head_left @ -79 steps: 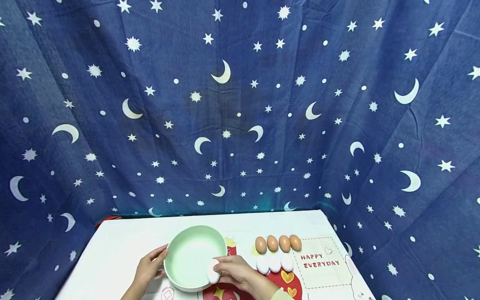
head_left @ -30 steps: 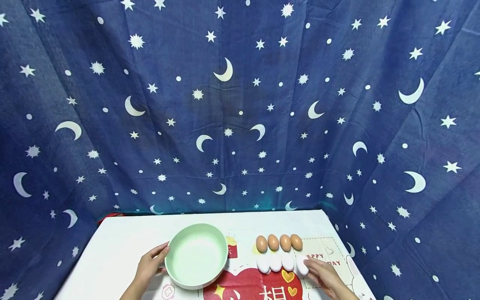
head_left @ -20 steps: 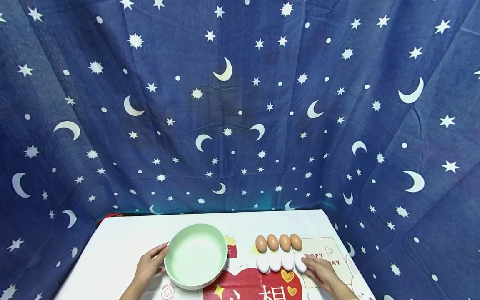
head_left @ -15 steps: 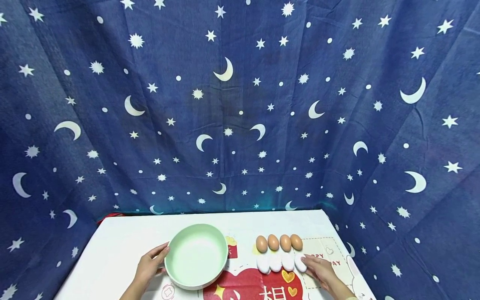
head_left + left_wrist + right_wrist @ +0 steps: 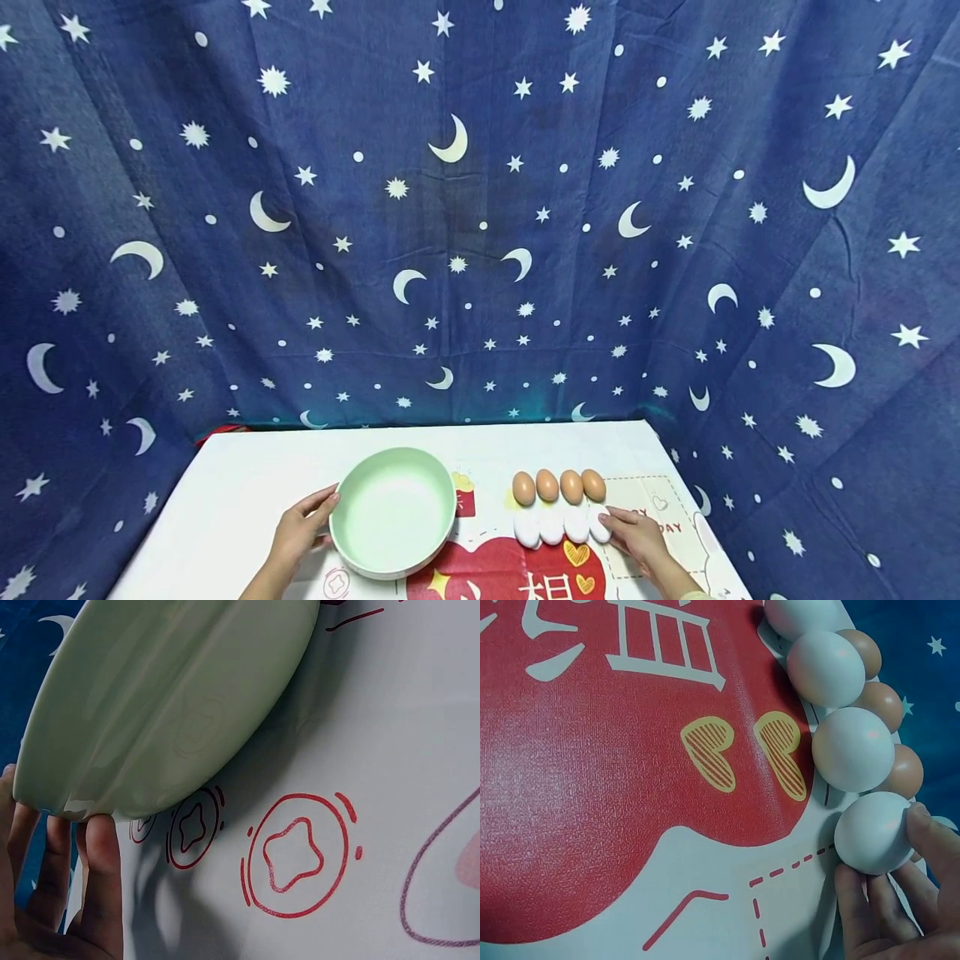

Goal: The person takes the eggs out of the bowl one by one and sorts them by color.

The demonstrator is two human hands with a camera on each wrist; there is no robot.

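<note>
At the left of the table, my left hand (image 5: 297,533) holds the outer side of a pale green bowl (image 5: 442,533), which has nothing in it. In the left wrist view, the fingertips (image 5: 103,829) meet the wall of the bowl (image 5: 172,697). My right hand (image 5: 637,537) pinches a white egg (image 5: 599,525) between thumb and fingers. That egg (image 5: 874,832) is at the right end of a row of white eggs, close beside its neighbour (image 5: 853,750). Behind them, several brown eggs (image 5: 548,485) line up in a second row.
A white cloth with printed pictures covers the table (image 5: 262,467), including a large red shape (image 5: 495,571) in front of the eggs. A dashed square with red lettering (image 5: 663,550) lies near the right hand. Blue curtains (image 5: 480,250) with stars and moons hang around the table.
My right hand has carried the white egg from over the bowl's right edge to the row's right end, then slid it slightly left toward its neighbour. My left hand stays at the bowl.
</note>
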